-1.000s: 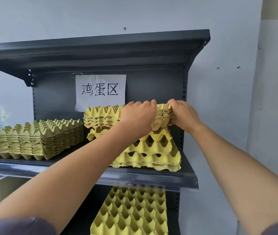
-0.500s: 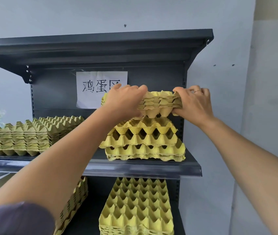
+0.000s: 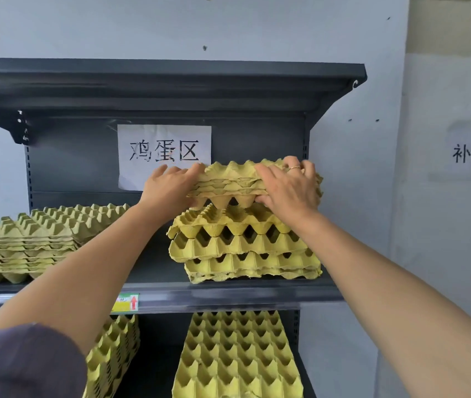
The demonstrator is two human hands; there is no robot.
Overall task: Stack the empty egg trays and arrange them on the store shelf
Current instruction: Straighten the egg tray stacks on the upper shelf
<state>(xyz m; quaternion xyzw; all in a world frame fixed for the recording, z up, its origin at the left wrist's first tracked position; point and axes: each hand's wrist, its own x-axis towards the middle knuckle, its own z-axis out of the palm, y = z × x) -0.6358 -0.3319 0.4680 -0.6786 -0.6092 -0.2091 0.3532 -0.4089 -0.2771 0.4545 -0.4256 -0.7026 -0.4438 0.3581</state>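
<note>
Held a nested bundle of egg trays directly over the loose pile at the 3 o'clock end of the shelf, either barely touching or just clear; could not tell which. Clasped with the left hand at the bundle's 9 o'clock edge and the right hand at its 3 o'clock edge, fingers curled over the top, thumbs apparently beneath. Called, by the look of it, for a level descent with cups lined over the hollows below, then a light even press to seat. Looked like thin yellow-green moulded pulp, peaked and ragged at the rims; probably light and easily crushed by a hard squeeze. Sat tight in the hands, gapped and askew in the pile beneath, neat in the other stack at 9 o'clock
</note>
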